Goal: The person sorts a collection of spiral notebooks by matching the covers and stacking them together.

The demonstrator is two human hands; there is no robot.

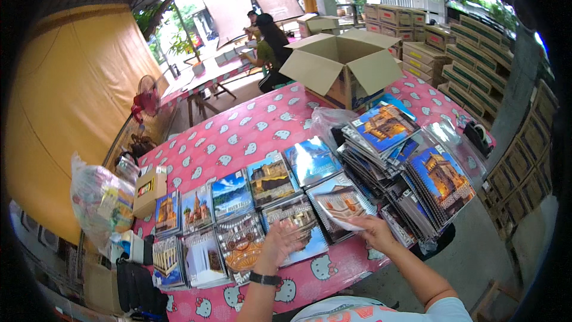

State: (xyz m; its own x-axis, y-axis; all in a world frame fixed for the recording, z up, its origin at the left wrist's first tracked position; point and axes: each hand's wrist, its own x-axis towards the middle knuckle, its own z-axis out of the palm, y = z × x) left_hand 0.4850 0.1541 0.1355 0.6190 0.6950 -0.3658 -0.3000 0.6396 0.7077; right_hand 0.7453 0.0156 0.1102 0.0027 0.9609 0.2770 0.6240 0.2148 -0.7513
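Two rows of spiral notebooks with photo covers lie on a pink patterned table [250, 134]. My right hand [376, 234] grips the lower edge of a spiral notebook [341, 201] with a building on its cover, at the right end of the near row. That edge is curled up and shows white. My left hand [282, 243], fingers apart and holding nothing, is over a grey-brown spiral notebook [310, 240] just to the left; whether it touches the cover I cannot tell. Beside my right hand rises a tall, uneven pile of spiral notebooks [438, 182].
An open cardboard box [344, 86] stands behind the pile, with clear plastic wrap [330, 120] near it. On the left are a stuffed plastic bag [101, 197] and a small carton [149, 191]. Stacked cartons [476, 62] line the right. People [265, 48] sit at a far table.
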